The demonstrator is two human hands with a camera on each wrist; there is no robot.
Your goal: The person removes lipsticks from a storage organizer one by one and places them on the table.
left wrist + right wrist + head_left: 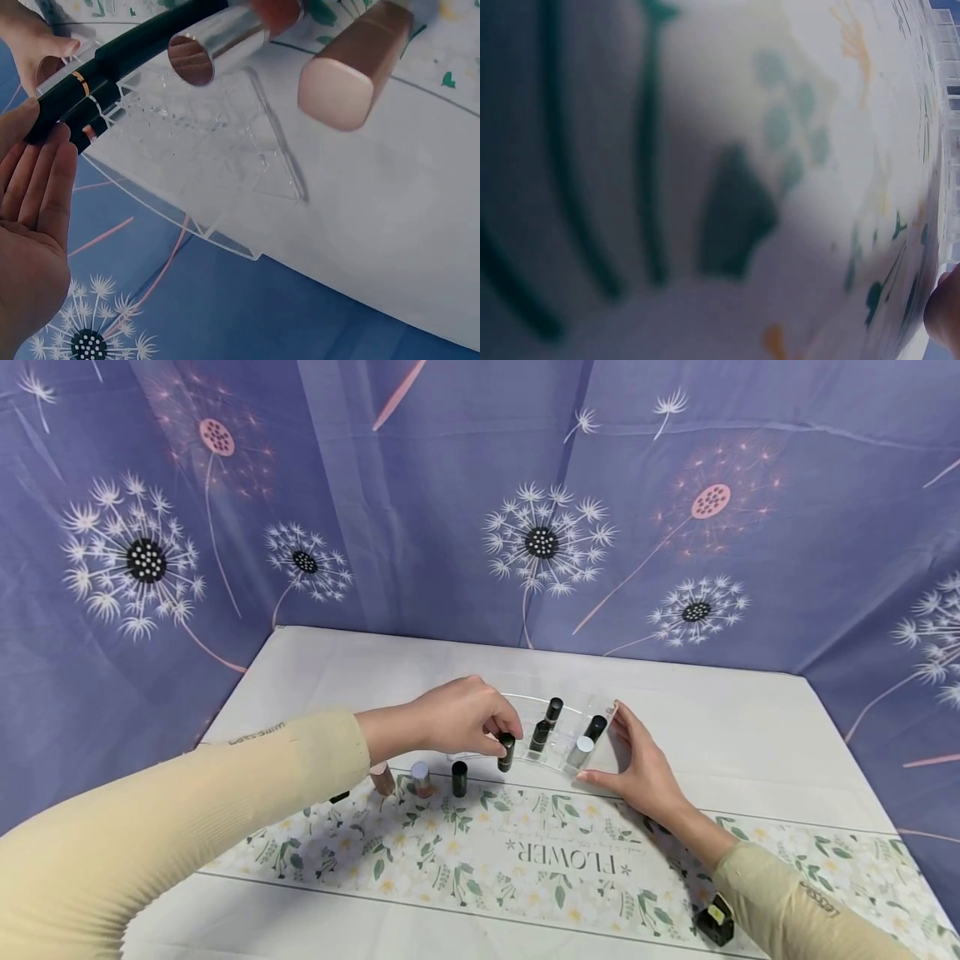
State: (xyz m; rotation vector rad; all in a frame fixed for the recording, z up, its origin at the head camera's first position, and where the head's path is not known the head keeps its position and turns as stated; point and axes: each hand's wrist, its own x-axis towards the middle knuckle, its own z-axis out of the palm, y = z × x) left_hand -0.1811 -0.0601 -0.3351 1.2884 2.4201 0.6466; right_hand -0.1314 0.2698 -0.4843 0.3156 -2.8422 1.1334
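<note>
My left hand [468,717] pinches a dark lipstick tube [506,752] between thumb and fingers, over the front edge of a clear acrylic lipstick holder [558,758]. A gold ring circles this tube in the left wrist view, where my left hand [37,217] shows its palm side. At the holder's right end, my right hand [641,772] grips it, thumb at the front and fingers behind. Inside stand several tubes: a black tube [553,710], another black tube [540,735], a third [596,727] and a silver-capped one [581,752]. The left hand partly hides the holder's left side.
In front of the holder's left part stand a black tube [459,779], a silver tube [422,779] and a rose-gold tube [382,778]. A dark item [339,797] peeks from under the left sleeve. Beside the right sleeve sits a small black object [715,920] with a yellow-green patch.
</note>
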